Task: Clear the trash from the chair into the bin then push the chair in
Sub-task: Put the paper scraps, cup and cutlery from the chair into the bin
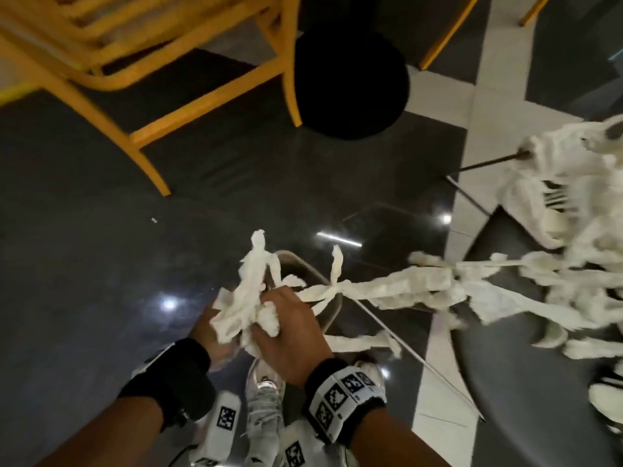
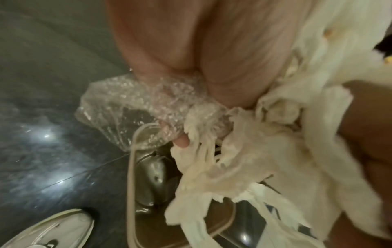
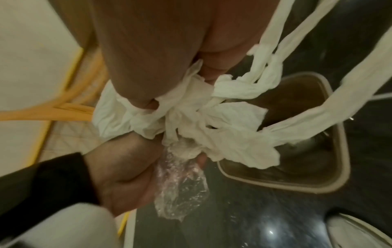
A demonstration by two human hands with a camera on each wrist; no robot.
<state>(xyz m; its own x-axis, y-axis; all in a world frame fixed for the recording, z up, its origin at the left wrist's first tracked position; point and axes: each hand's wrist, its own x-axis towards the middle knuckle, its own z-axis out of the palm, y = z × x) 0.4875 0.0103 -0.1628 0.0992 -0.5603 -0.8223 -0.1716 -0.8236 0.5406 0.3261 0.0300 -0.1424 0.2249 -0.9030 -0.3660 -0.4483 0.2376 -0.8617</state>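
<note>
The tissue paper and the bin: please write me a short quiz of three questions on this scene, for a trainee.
1. True or false: the torn tissue paper is already inside the bin.
2. Which hand also holds the clear plastic wrap?
3. The yellow chair stands: A) beyond the hands, B) over the bin, C) in the right hand.

Key:
1. False: both hands hold it above the open bin.
2. The left hand.
3. A.
</note>
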